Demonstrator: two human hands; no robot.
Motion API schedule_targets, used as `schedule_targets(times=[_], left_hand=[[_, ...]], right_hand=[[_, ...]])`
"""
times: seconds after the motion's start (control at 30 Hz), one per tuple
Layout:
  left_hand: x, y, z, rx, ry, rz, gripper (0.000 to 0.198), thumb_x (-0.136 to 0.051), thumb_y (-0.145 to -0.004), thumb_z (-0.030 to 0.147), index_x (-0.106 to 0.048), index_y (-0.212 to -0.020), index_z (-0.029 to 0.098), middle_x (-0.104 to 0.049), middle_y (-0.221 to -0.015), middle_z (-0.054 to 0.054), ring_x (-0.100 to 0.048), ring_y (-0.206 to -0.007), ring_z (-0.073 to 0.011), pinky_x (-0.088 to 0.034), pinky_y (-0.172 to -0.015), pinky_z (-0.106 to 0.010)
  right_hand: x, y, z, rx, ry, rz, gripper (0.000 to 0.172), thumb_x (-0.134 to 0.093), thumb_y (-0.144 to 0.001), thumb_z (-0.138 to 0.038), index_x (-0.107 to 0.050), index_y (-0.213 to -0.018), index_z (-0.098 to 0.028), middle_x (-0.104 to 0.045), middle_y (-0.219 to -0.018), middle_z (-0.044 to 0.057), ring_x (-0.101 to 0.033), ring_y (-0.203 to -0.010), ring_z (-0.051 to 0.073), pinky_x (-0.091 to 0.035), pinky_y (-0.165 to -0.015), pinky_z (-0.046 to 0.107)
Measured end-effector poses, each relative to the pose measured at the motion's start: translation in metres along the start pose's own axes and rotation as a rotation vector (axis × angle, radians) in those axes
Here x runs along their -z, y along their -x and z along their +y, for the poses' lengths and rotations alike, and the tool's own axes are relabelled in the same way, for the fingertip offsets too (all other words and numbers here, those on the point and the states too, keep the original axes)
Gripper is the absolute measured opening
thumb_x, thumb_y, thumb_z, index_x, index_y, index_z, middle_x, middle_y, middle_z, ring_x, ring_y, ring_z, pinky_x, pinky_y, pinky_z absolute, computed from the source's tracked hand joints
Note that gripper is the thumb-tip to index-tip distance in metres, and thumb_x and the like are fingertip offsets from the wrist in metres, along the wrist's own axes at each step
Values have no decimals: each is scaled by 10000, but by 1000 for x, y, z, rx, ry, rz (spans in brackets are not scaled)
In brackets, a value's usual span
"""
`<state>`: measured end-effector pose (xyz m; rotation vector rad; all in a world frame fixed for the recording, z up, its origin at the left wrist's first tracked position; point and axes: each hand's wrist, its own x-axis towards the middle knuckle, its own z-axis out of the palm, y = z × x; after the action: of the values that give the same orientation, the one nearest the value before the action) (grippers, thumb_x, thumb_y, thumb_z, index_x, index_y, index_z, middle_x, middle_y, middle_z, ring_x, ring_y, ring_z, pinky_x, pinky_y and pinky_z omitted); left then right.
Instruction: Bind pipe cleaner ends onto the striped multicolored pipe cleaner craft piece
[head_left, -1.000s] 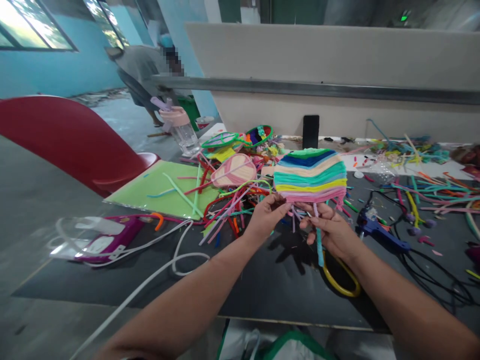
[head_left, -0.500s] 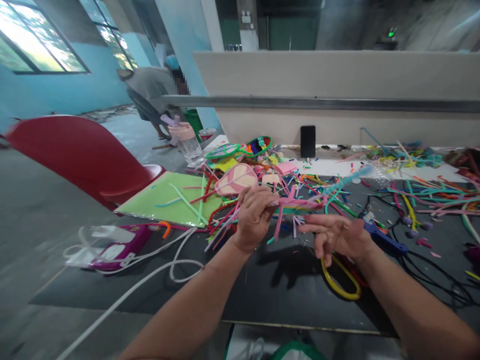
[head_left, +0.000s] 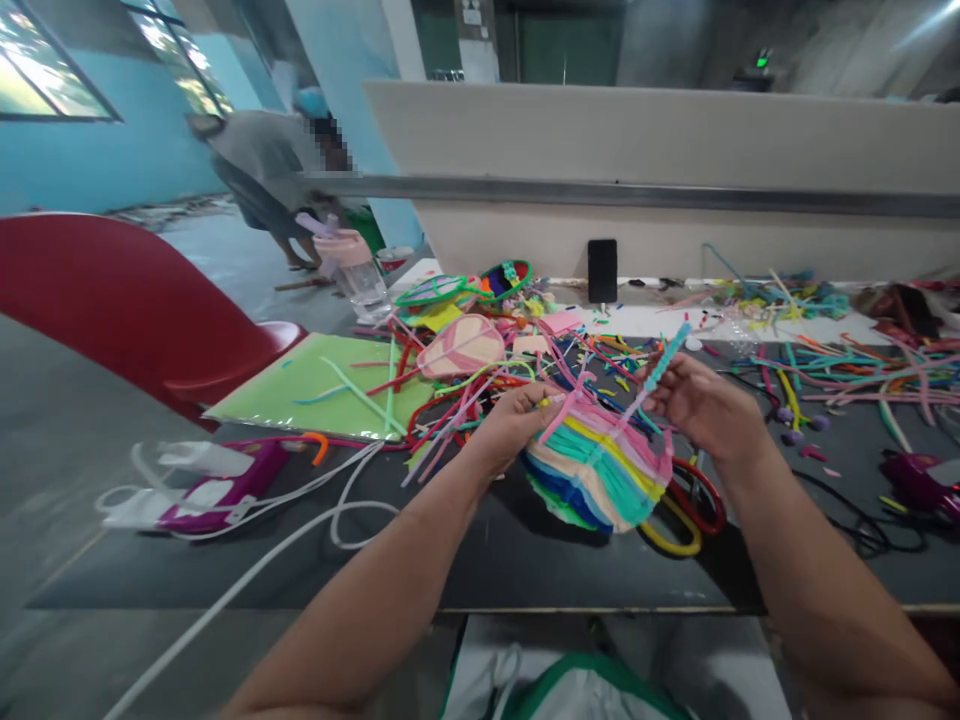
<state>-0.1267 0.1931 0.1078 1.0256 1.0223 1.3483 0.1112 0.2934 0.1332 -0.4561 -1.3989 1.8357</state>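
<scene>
My left hand (head_left: pixel 514 425) pinches the upper left edge of a striped pipe-cleaner panel (head_left: pixel 596 470) in pink, yellow, teal, cream and blue bands, which hangs low over the dark table (head_left: pixel 315 560). My right hand (head_left: pixel 701 405) is closed on a teal pipe cleaner (head_left: pixel 664 362) that sticks up from the panel's right side. Loose pink ends poke out of the panel's top. A yellow ring (head_left: pixel 675 535) and a red ring (head_left: pixel 705 495) lie just right of the panel.
A heap of loose pipe cleaners (head_left: pixel 487 385) covers the table's middle and right. A green sheet (head_left: pixel 322 385), a pink water bottle (head_left: pixel 349 265), a black phone (head_left: pixel 601 270), a white cable (head_left: pixel 300 540) and a red chair (head_left: pixel 127 300) are nearby. A person (head_left: pixel 262 170) bends over at the back left.
The panel, held upright and face-on a second ago, has been flipped over and now hangs downward. My right hand let go mid-turn and has gripped the teal pipe cleaner higher up.
</scene>
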Motion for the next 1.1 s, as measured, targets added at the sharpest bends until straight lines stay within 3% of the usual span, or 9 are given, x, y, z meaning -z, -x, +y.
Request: schedule_targets(times=[0.07, 0.13, 0.3, 0.47, 0.73, 1.1], left_hand=[[-4, 0, -5, 67, 48, -53, 322, -778, -637, 381, -674, -819, 137, -658, -704, -36, -580, -581, -120, -454, -586, -239], [-7, -1, -10, 107, 79, -90, 314, -792, -621, 364, -672, -798, 135, -649, -687, -28, -569, -560, -109, -441, -568, -227], [-9, -4, -18, 149, 131, -106, 294, -801, -617, 326, -662, -797, 140, -632, -684, -9, -558, -563, -91, -424, -561, -205], [-9, -5, -22, 132, 116, -100, 310, -772, -665, 323, -670, -903, 153, -661, -756, -28, -596, -625, -110, -457, -615, -222], [-10, -4, -22, 142, 163, -75, 278, -782, -659, 279, -679, -890, 165, -659, -765, -14, -596, -634, -104, -450, -604, -208], [-7, -4, -25, 137, 115, -50, 237, -786, -666, 252, -682, -853, 151, -675, -751, -11, -597, -615, -95, -455, -594, -206]], right_hand=[[-1, -3, 18, -61, -117, -32, 341, -650, -711, -402, -631, -998, -219, -659, -949, 66, -612, -764, 181, -500, -685, 338], [-4, -5, 38, -109, -143, -58, 251, -718, -673, -289, -639, -897, -207, -667, -838, 32, -606, -688, 136, -491, -677, 291], [-15, -4, 69, -60, -69, -87, 239, -807, -601, -243, -673, -792, -189, -662, -814, 20, -607, -749, 137, -474, -708, 263], [-17, -1, 74, -32, -86, -92, 223, -814, -612, -292, -692, -770, -191, -655, -812, 14, -592, -733, 134, -458, -682, 257], [-18, -3, 75, 5, 49, 50, 175, -822, -585, -292, -708, -683, -201, -649, -693, 9, -565, -635, 130, -430, -583, 251], [-21, 1, 74, 90, 71, 65, 98, -795, -623, -257, -715, -655, -211, -676, -697, 4, -597, -664, 132, -459, -654, 266]])
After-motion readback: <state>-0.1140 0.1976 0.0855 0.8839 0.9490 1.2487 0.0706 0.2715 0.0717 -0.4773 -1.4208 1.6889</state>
